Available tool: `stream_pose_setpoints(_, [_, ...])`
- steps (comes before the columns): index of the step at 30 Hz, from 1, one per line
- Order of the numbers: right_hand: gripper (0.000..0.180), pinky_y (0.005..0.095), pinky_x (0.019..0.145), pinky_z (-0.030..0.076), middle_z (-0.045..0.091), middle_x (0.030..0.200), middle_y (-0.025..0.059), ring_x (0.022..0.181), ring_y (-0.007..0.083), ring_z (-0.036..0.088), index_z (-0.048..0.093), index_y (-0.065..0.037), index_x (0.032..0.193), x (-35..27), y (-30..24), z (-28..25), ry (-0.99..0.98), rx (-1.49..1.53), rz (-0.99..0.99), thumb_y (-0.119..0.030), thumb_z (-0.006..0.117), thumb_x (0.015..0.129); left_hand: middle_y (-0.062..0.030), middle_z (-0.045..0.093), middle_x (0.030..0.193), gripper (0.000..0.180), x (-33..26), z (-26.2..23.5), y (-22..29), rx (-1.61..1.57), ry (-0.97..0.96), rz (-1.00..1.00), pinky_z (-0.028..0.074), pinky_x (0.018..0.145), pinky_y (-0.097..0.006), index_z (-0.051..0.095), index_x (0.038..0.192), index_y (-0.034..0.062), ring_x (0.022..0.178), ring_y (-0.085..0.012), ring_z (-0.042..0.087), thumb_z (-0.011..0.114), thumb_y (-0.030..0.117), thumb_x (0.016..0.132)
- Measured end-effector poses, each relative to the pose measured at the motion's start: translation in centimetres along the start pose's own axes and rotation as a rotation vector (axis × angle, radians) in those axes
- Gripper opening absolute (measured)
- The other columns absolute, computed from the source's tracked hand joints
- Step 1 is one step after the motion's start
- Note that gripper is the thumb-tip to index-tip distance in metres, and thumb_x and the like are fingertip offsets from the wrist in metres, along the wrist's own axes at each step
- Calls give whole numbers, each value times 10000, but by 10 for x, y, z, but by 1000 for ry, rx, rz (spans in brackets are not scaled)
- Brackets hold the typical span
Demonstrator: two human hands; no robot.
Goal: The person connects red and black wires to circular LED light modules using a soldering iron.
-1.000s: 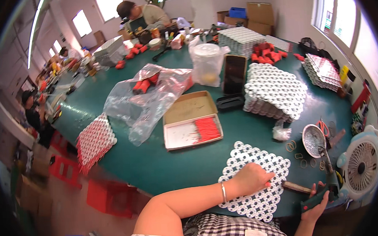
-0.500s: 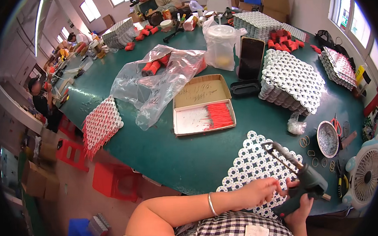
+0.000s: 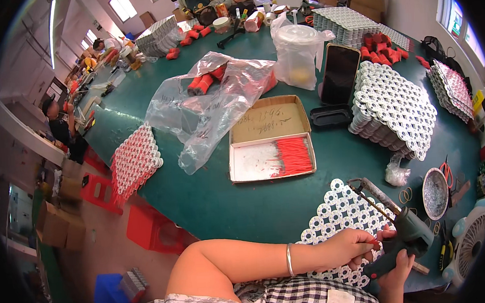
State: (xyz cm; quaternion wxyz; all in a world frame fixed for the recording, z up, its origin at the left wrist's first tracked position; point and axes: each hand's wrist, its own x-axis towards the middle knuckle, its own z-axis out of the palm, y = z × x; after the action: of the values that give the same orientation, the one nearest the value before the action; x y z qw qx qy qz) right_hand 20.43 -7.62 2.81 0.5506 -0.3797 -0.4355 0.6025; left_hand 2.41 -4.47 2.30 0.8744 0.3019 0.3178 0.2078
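My right hand [image 3: 398,269] is wrapped round the grip of a dark green soldering gun [image 3: 414,231]. The gun's metal barrel and thin feed tube point up and left over a sheet of white ring-shaped boards [image 3: 333,215] at the table's near edge. Just left of the gun, my left hand [image 3: 349,248], with a silver bangle at its wrist, is closed in a pinch. A small red piece [image 3: 375,244] shows at its fingertips; its exact kind is too small to tell. My left forearm covers the near part of the sheet.
A cardboard box [image 3: 243,165] holds red wires [image 3: 295,155]. Beyond it lies a clear plastic bag [image 3: 210,106]. A stack of board sheets [image 3: 396,102], a phone [image 3: 340,72], a metal bowl [image 3: 435,193] and a fan [image 3: 474,243] stand to the right. Red stools [image 3: 150,227] are at left.
The whole view has shifted, so the table's things appear farther right and slightly lower. My left fingers now pinch closer together beside the gun; my right hand keeps its hold.
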Motion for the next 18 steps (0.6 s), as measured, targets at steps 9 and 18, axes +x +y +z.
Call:
stream_pose_setpoints(9, [566, 464, 1066, 278, 539, 1101, 208, 1138, 323, 489, 404, 61, 1215, 8, 0, 1, 105, 26, -46, -363, 517, 857, -4, 587, 849, 206, 6, -7, 9, 133, -43, 114, 426, 713, -232, 596, 989, 17, 789, -72, 516, 498, 189, 932])
stream_pose_setpoints(18, [680, 447, 1002, 349, 519, 1159, 184, 1101, 303, 509, 372, 63, 1272, 11, -9, -4, 31, 76, 25, -380, 590, 804, -32, 604, 804, 171, 8, -2, 17, 250, -58, 32, 445, 680, -237, 595, 971, -25, 715, -86, 537, 538, 118, 897])
